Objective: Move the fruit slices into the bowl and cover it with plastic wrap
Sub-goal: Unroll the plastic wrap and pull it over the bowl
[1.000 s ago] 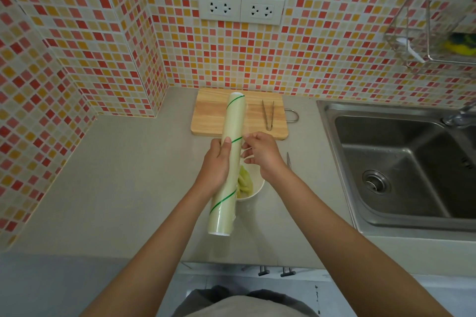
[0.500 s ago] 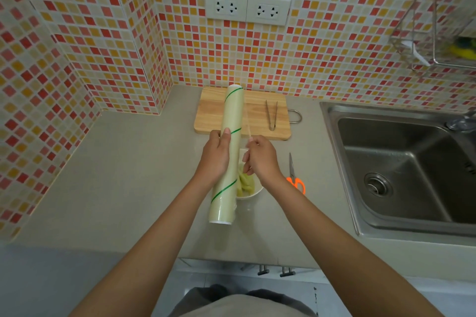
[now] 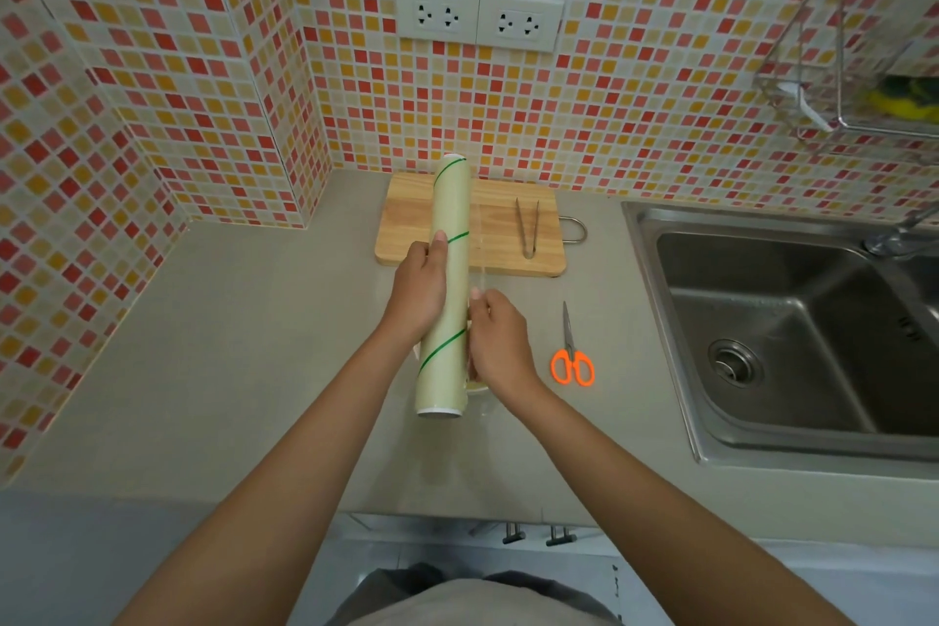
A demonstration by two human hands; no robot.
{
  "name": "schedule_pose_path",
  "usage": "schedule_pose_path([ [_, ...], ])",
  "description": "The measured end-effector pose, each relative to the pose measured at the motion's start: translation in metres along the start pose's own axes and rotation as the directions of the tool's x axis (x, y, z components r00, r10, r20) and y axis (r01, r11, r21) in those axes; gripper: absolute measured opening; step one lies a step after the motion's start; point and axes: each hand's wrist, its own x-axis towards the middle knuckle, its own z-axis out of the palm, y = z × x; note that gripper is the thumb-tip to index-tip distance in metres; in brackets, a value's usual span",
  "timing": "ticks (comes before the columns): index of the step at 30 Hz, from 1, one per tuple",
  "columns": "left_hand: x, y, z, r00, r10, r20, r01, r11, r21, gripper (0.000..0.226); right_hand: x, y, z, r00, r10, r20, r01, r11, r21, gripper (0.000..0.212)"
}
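My left hand (image 3: 417,290) grips a long pale-green plastic wrap roll (image 3: 447,219) with green spiral stripes, held lengthwise above the counter. My right hand (image 3: 500,341) sits just right of the roll and pinches the loose edge of the clear film (image 3: 480,244), a narrow strip of which is pulled off the roll. The white bowl (image 3: 477,389) with the fruit slices stands underneath, almost wholly hidden by the roll and my right hand; only a sliver of rim shows.
A wooden cutting board (image 3: 508,224) with metal tongs (image 3: 527,228) lies at the back. Orange-handled scissors (image 3: 571,351) lie right of my hands. A steel sink (image 3: 792,330) fills the right side. A wire rack (image 3: 864,66) hangs on the tiled wall.
Both hands and the roll have shifted a little, now covering the bowl and its green slices. My right hand has closed on the film edge beside the roll. The scissors have come into view.
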Motion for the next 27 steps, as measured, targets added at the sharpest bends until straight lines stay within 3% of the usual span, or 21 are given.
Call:
schedule_pose_path([
  [3,0.003,0.003,-0.004,0.999,-0.02,0.027,0.02,1.0,-0.015,0.054,0.002,0.008,-0.002,0.995,-0.079,-0.062,0.074,0.994,-0.082,0.033],
  [7,0.008,0.002,-0.01,0.997,-0.056,0.051,0.061,0.993,-0.105,0.046,0.006,0.013,-0.011,0.986,-0.156,-0.055,0.154,0.987,-0.049,0.029],
  [9,0.01,-0.001,-0.01,0.995,-0.078,0.056,0.084,0.991,-0.105,0.048,0.009,0.017,-0.013,0.995,-0.096,-0.014,0.097,0.993,0.068,0.031],
  [11,0.009,-0.004,-0.009,0.995,-0.081,0.061,0.086,0.993,-0.083,0.05,0.011,0.013,-0.016,0.996,0.031,0.083,-0.05,0.969,0.244,0.036],
  [13,0.005,-0.005,-0.006,0.996,-0.061,0.073,0.066,0.995,-0.07,0.051,0.015,0.001,-0.02,0.977,0.123,0.174,-0.171,0.941,0.293,0.047],
  [16,-0.001,-0.007,0.0,0.996,-0.009,0.091,0.013,0.999,-0.05,0.054,0.03,-0.016,-0.016,0.987,0.133,0.091,-0.151,0.961,0.23,0.053],
  [19,-0.006,-0.009,0.004,0.993,0.023,0.114,-0.017,0.998,-0.059,0.054,0.045,-0.02,-0.012,0.997,0.036,-0.063,-0.027,0.99,0.137,0.041],
  [22,-0.004,-0.011,0.003,0.992,-0.051,0.115,0.065,0.99,-0.127,0.051,0.051,-0.017,-0.012,0.985,-0.04,-0.166,0.043,0.999,0.016,0.036],
  [24,-0.004,-0.012,0.001,0.982,-0.121,0.142,0.149,0.968,-0.2,0.041,0.05,-0.014,-0.011,0.98,-0.081,-0.183,0.071,0.996,-0.061,0.034],
  [27,-0.005,-0.015,0.003,0.966,-0.146,0.213,0.19,0.961,-0.203,0.043,0.047,-0.009,-0.008,0.981,-0.092,-0.169,0.077,0.993,-0.094,0.034],
])
